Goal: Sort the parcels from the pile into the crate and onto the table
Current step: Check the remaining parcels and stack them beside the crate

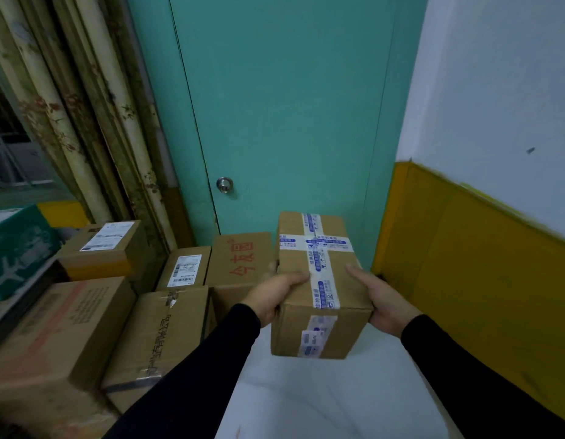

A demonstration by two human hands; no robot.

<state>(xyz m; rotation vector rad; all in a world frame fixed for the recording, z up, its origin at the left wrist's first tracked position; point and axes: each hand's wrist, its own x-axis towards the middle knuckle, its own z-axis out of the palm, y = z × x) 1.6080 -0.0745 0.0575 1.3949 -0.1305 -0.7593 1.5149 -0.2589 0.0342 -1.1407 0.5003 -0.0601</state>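
Observation:
I hold a brown cardboard parcel (319, 280) crossed with white and blue printed tape, lifted in front of me above a white table surface (322, 397). My left hand (275, 294) grips its left side, thumb on top. My right hand (379, 296) grips its right side. Both arms wear dark sleeves. To the left lies the pile of parcels: a box with red characters (240, 264), a small labelled box (184, 269), a long brown box (157, 337) and a large box (50, 340). No crate is in view.
A teal door (284, 115) with a round knob (224, 184) stands straight ahead. A white and yellow wall (484, 255) runs along the right. At left are stained pipes (62, 122), a green box (18, 248) and another labelled box (100, 248).

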